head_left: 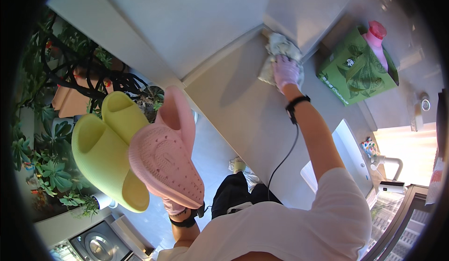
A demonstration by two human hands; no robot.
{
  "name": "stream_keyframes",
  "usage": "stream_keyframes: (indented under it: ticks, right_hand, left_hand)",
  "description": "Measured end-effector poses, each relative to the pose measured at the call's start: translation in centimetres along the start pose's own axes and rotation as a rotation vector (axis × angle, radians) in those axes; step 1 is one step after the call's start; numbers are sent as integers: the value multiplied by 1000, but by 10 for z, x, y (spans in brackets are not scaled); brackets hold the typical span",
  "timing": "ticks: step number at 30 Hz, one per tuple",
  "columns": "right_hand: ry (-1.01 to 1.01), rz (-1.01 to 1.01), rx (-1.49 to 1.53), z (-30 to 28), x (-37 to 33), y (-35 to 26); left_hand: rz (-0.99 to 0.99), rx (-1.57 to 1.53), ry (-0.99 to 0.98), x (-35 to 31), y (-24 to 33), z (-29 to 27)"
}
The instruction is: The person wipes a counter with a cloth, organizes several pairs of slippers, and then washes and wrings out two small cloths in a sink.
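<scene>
Glare blazes below the green bag (348, 76); left of it, soft shadow streaks the desk (220, 104), black fisheye rim bending lines!

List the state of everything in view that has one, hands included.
Left hand: gloved, holding slippers up, fingers mostly hidden
Pink slippers: held, off the floor
Green slippers: held up beside the pink ones, foot openings showing
Right hand: gloved, resting on the cloth
Cloth: crumpled, under the right hand
Green bag: open at the top
Pink bottle: in the bag, red cap on
Washing machine: round door appears shut
</scene>
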State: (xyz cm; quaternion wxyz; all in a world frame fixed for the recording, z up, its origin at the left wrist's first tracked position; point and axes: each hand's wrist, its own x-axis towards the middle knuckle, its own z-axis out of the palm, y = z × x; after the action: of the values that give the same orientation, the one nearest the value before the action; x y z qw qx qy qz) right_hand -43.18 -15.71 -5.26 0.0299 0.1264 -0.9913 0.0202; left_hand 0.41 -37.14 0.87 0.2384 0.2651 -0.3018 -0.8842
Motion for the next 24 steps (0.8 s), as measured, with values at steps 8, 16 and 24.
stream_keyframes:
  ticks: [8, 16, 24]
  right_hand:
    - [156, 245, 375, 5, -39, 97]
    - [716, -302, 489, -59, 73, -49]
    - [-154, -63, 126, 12, 110, -10]
  left_hand:
    - [-16, -59, -51, 5, -4, -4]
    - [64, -12, -4, -9, 2, -9]
    - [128, 97, 189, -28, 6, -14]
